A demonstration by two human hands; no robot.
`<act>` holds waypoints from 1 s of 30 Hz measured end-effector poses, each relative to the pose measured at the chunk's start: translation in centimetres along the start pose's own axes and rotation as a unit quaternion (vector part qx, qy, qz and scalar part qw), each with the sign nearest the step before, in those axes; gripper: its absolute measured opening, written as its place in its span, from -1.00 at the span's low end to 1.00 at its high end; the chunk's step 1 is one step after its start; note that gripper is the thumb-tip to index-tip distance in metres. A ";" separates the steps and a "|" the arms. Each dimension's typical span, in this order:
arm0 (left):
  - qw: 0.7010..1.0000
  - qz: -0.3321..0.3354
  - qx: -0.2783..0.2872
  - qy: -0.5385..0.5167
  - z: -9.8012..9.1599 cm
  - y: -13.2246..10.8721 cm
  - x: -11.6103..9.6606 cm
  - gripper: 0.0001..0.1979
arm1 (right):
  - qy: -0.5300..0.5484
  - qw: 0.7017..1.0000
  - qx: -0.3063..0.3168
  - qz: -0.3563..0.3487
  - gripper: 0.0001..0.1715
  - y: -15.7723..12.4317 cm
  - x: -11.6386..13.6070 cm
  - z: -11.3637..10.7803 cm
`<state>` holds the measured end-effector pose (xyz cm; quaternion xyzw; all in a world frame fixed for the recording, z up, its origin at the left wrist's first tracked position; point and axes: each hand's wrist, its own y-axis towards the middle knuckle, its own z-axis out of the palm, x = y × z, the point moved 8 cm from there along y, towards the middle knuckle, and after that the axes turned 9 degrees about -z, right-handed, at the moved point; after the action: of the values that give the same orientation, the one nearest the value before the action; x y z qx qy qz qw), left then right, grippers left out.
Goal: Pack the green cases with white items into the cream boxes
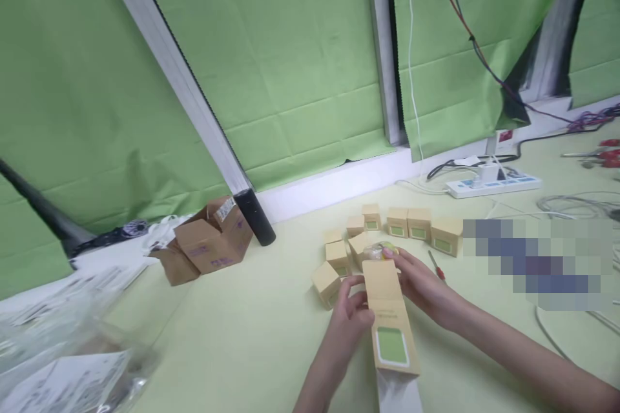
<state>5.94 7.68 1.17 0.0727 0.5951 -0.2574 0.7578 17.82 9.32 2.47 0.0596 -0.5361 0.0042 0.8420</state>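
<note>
My left hand (351,316) grips the left side of a flattened tan carton with a green label (390,322), fingers curled round its edge. My right hand (421,284) holds the carton's far end and presses a small clear-wrapped round item (380,250) at its open top. Several small closed tan boxes with green labels (416,224) stand in a loose cluster just beyond my hands on the pale green table (252,322).
An open brown shipping box (208,244) and a black cylinder (255,216) lie at the back left. A red-handled screwdriver (437,266) lies beside my right hand. A white power strip (491,184) with cables sits far right. Clear plastic bags with papers (62,368) fill the near left.
</note>
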 end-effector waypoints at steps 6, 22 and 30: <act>0.998 0.040 -0.051 0.013 -2.2 0.2 1.3 -0.56 | -0.135 0.989 0.055 0.030 -0.69 -0.3 0.0 0.5; 0.990 0.003 -0.094 -0.104 -2.3 -0.2 2.0 -0.67 | -0.369 0.919 0.110 -0.084 -0.44 -0.3 1.3 -0.2; 0.972 0.092 -0.147 -0.157 -3.2 -2.0 -0.9 -0.80 | -0.572 0.511 0.366 -0.527 -0.40 -8.7 2.4 8.0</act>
<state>2.11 7.55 1.52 -0.0261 0.4908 -0.1043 0.8646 12.22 -0.28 7.17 0.6234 -0.7226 -0.2801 0.1040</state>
